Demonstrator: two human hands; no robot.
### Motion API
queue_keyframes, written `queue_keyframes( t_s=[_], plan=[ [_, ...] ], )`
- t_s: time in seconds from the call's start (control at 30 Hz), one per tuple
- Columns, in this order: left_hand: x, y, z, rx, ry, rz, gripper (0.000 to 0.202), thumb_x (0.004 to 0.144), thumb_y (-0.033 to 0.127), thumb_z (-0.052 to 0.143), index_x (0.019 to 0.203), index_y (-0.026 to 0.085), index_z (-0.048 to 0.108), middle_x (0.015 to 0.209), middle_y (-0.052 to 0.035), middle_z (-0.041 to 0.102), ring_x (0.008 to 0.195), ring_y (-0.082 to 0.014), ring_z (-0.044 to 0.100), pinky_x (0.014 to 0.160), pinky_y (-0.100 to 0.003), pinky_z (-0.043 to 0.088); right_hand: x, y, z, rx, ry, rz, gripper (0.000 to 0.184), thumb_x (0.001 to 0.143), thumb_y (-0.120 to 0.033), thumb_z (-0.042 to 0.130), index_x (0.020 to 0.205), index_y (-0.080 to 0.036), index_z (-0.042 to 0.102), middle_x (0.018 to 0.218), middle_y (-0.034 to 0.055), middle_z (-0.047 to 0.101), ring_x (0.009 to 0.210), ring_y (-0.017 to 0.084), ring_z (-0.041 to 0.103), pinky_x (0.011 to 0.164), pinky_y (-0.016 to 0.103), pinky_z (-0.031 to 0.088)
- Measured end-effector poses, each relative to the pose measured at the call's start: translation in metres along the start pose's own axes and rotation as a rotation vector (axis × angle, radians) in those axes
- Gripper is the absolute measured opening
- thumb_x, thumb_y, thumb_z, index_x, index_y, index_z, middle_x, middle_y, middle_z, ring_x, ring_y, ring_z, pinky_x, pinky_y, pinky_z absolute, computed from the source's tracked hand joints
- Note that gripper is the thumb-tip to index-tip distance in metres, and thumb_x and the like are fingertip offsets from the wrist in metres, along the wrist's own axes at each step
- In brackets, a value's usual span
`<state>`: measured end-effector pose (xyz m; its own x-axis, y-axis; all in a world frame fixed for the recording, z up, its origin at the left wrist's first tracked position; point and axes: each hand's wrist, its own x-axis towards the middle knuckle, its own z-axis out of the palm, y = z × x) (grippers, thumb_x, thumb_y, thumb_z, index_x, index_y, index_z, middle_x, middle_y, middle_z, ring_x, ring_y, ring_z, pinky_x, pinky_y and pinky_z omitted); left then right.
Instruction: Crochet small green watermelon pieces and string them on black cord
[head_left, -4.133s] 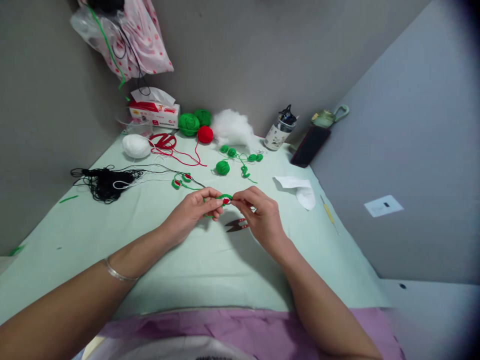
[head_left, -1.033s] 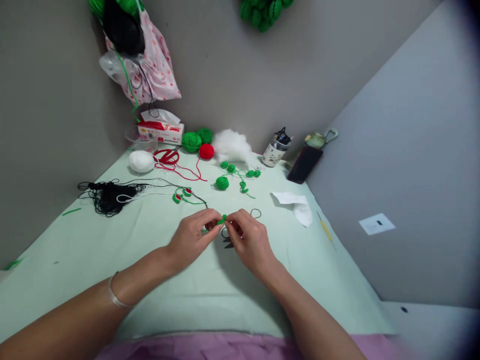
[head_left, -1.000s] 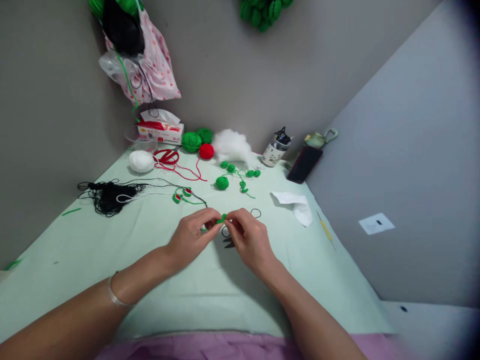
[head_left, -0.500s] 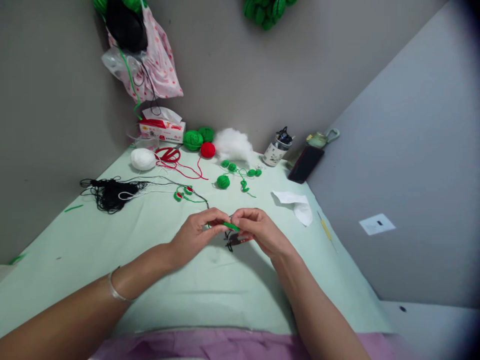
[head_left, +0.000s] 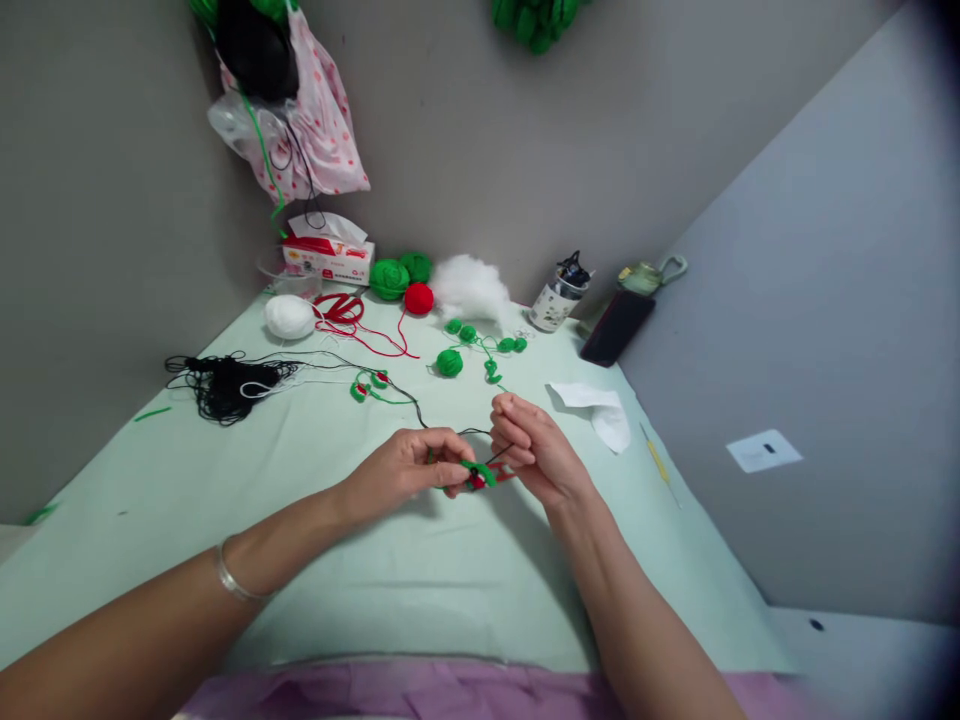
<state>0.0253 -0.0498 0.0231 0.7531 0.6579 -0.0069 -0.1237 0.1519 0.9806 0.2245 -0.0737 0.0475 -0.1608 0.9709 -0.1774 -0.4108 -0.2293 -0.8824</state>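
My left hand (head_left: 412,465) pinches a small crocheted piece (head_left: 480,476), green with red and some black on it. My right hand (head_left: 536,450) is closed just right of it, with black yarn (head_left: 500,454) running taut from the piece into its fingers. Whether a needle or hook is in those fingers I cannot make out. Something orange-red (head_left: 504,470) shows partly behind the right hand. Beyond my hands lie two small green and red crocheted pieces (head_left: 369,385). The black strand leads back to a loose black yarn skein (head_left: 229,388) on the left.
White yarn ball (head_left: 289,317), red yarn ball (head_left: 418,298), green balls (head_left: 389,279), white stuffing (head_left: 471,288) and a tissue box (head_left: 330,258) line the back. A pen cup (head_left: 556,300), phone (head_left: 619,327), white tissue (head_left: 600,412) and yellow-handled hook (head_left: 657,460) are right.
My right hand has pulled away up and right from the crocheted piece, drawing the black yarn out. My left hand has turned the piece so its red side shows.
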Motion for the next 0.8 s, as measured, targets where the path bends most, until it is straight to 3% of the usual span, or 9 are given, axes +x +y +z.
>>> queue_keyframes(
  t_s=[0.17,0.33,0.5,0.63,0.8],
  plan=[
    [0.000,0.001,-0.004,-0.054,0.077,-0.006,0.012,0.083,0.030,0.069,0.090,0.019,0.068,0.072,0.0005,0.065,0.069,-0.0129,0.058,0.072,-0.027,0.045,0.011,-0.009,-0.025,-0.014,0.178,-0.085,0.033,0.080,-0.032,0.075,0.073,-0.019,0.046,0.052,-0.0120,0.021,0.044,0.004,0.012,0.038,0.014,0.015],
    [0.000,0.001,-0.007,-0.052,0.116,0.004,0.017,0.081,0.032,0.071,0.090,0.019,0.068,0.075,-0.0009,0.065,0.069,-0.0145,0.061,0.070,-0.028,0.048,0.016,-0.014,-0.047,-0.054,0.342,-0.185,0.038,0.071,-0.032,0.080,0.068,-0.020,0.044,0.053,-0.0112,0.024,0.043,0.004,0.015,0.036,0.015,0.017],
    [-0.001,0.004,-0.005,-0.036,0.115,0.030,0.017,0.082,0.033,0.070,0.089,0.018,0.066,0.075,-0.0012,0.064,0.071,-0.0145,0.060,0.070,-0.028,0.048,0.017,-0.016,-0.058,-0.082,0.399,-0.264,0.041,0.071,-0.034,0.081,0.067,-0.019,0.044,0.054,-0.0100,0.028,0.045,0.004,0.019,0.038,0.015,0.019],
    [-0.001,0.004,-0.004,0.010,0.145,0.054,0.016,0.084,0.032,0.067,0.091,0.018,0.065,0.074,0.0002,0.063,0.071,-0.0136,0.059,0.071,-0.027,0.046,0.012,-0.014,-0.045,-0.227,0.321,-0.274,0.028,0.081,-0.043,0.073,0.080,-0.018,0.059,0.059,-0.0073,0.033,0.050,0.007,0.026,0.044,0.018,0.024],
    [0.001,0.000,-0.006,0.125,0.209,0.057,0.020,0.085,0.036,0.065,0.093,0.018,0.064,0.075,0.0011,0.061,0.070,-0.0138,0.057,0.069,-0.027,0.043,-0.001,-0.006,-0.016,-0.520,0.018,-0.064,0.032,0.083,-0.049,0.068,0.081,-0.018,0.062,0.059,-0.0063,0.039,0.052,0.008,0.029,0.048,0.022,0.025]
  ],
)
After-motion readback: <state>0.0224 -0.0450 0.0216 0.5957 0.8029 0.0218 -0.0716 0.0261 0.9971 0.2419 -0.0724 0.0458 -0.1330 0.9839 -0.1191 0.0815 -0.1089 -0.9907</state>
